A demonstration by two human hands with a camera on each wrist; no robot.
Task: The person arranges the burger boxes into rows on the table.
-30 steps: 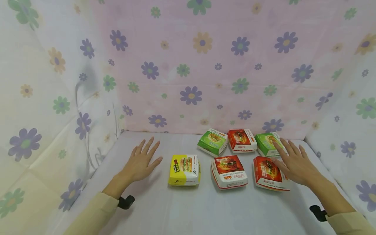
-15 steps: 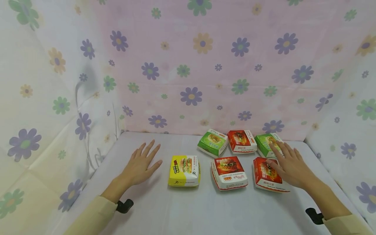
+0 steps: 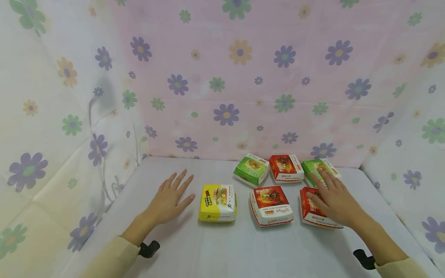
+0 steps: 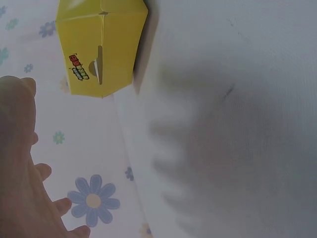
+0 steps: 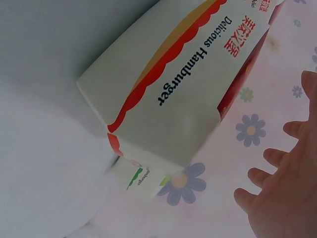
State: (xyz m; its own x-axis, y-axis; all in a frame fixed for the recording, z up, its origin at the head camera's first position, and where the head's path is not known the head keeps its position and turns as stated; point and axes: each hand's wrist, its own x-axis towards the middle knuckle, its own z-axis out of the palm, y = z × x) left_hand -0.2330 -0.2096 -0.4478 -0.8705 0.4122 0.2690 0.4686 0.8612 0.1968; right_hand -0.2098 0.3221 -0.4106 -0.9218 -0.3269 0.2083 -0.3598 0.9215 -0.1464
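My left hand (image 3: 168, 200) hovers over the table, fingers spread, just left of a yellow and white hamburger box (image 3: 217, 202); that box's yellow side (image 4: 101, 54) shows in the left wrist view, apart from the fingers. On the right, my right hand (image 3: 335, 200) hangs over a red and white hamburger box (image 3: 310, 206) and hides part of it. In the right wrist view a gap shows between the fingers and this box (image 5: 183, 84). Another red and white box (image 3: 271, 206) lies between the hands. Neither hand holds anything.
Behind stand a green box (image 3: 252, 170), a red box (image 3: 286, 168) and a second green box (image 3: 313, 172), partly covered by the right fingers. All lie on a white-covered table (image 3: 236, 251). Flowered cloth (image 3: 222, 88) closes the back and both sides.
My right hand has moved left and a little nearer, farther over the front red box. The left hand has shifted slightly right and nearer, towards the yellow box. The boxes have stayed in place.
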